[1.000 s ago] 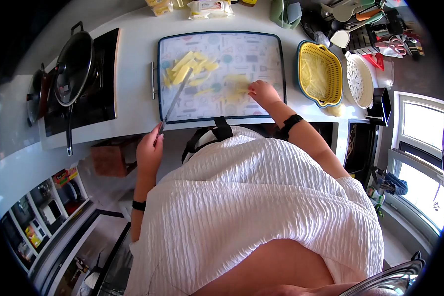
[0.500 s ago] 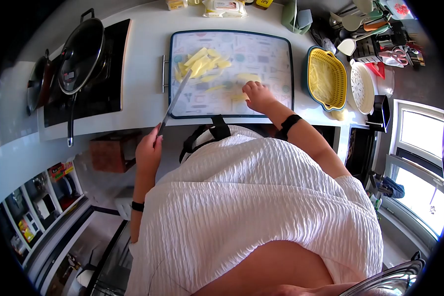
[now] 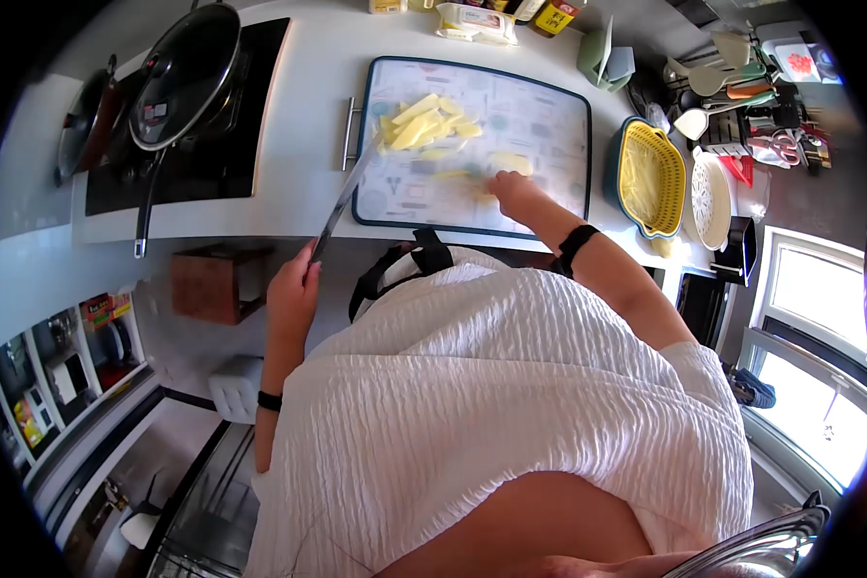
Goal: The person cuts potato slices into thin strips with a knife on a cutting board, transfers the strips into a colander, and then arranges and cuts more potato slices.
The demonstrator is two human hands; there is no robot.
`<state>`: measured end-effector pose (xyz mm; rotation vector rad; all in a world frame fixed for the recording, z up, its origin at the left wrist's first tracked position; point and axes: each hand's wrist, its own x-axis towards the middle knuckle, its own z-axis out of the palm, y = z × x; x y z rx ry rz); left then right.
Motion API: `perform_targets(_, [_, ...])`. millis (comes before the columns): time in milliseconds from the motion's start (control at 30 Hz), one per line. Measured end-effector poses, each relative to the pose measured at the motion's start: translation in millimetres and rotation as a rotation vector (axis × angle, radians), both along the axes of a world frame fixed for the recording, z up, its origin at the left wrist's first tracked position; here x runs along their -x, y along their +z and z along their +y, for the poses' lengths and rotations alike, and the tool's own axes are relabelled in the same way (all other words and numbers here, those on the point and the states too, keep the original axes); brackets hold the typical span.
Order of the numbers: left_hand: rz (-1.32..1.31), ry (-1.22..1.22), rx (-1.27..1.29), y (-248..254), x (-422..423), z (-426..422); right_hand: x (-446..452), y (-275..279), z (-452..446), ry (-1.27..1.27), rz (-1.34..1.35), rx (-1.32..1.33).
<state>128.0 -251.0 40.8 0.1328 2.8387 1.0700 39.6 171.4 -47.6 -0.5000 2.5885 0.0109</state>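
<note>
My left hand [image 3: 292, 292] is closed round the handle of a knife [image 3: 345, 196]. Its long blade slants up over the left edge of the cutting board [image 3: 549, 120], the tip at a pile of pale yellow potato slices [image 3: 422, 125]. On the board's right half, my right hand [image 3: 517, 193] has its fingers bent and drawn together against the surface. What they pinch, if anything, is hidden. Just beyond those fingers lies a flat potato slice [image 3: 509, 162]. Thin strips [image 3: 450, 174] lie between the hand and the pile.
Right of the board stands a yellow basket [image 3: 672, 197] in a dark tub, beside a white colander [image 3: 709, 193]. A hob with a lidded pan [image 3: 188, 82] is at left. Bottles [image 3: 555, 16] and a wipes pack [image 3: 477, 24] stand behind; utensils [image 3: 708, 82] crowd the right corner.
The counter has shifted slightly rightward in view as the head turned. My right hand's fingers have drawn closer together on the board. The knife stays in my left hand.
</note>
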Motion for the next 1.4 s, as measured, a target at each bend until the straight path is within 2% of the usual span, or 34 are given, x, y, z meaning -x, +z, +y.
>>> perform_targets(100, [-0.003, 0.010, -0.019, -2.7, -0.8, -4.8, 6.0, 2.8, 2.7, -0.094, -0.062, 0.117])
perform_targets(200, [0.022, 0.014, -0.036, -9.3, -2.7, -6.3, 14.1, 8.8, -8.8, -0.119, 0.086, 0.316])
perform_targets(300, [0.050, 0.009, -0.037, -10.1, -2.6, -7.7, 25.6, 14.0, -35.1, -0.072, 0.095, 0.414])
perform_targets(400, [0.048, 0.012, -0.032, -10.5, -5.1, -12.0, 33.8, 11.9, -54.4, 0.043, 0.130, 0.389])
perform_targets(433, [0.030, 0.020, -0.033, -11.8, -6.2, -13.8, 33.2, 12.4, -58.1, 0.082, 0.191, 0.308])
perform_targets(633, [0.043, 0.035, -0.034, -18.9, -10.2, -21.0, 38.5, -9.1, -73.5, -0.041, 0.132, 0.193])
perform_targets(733, [0.008, 0.027, -0.028, -18.9, -8.3, -24.3, 44.5, -11.1, -74.8, -0.113, 0.052, 0.188])
perform_targets(767, [-0.005, 0.022, -0.028, -18.6, -7.3, -25.1, 45.0, -6.6, -73.0, -0.153, 0.049, 0.261])
perform_targets(833, [-0.011, 0.019, -0.031, -18.9, -6.1, -26.2, 45.3, 7.5, -60.9, -0.235, 0.044, 0.407])
perform_targets(1033, [0.018, -0.015, -0.022, -24.6, 2.8, -28.5, 40.1, 40.8, 8.1, -0.359, 0.179, 0.435])
perform_targets(1133, [0.042, -0.024, -0.005, -25.9, 6.9, -25.5, 19.6, 73.3, 46.4, -0.577, 0.376, 0.405])
perform_targets(1200, [0.053, -0.024, -0.010, -26.4, 10.5, -20.6, 9.5, 79.1, 96.3, -0.712, 0.418, 0.475])
perform_targets(1267, [0.062, -0.026, -0.036, -26.4, 13.6, -12.9, -3.6, 95.5, 143.1, -0.809, 0.499, 0.415])
perform_targets(1400, [-0.005, -0.036, -0.005, -21.0, 21.1, 9.0, -21.1, 105.7, 229.4, -0.833, 0.669, 0.230])
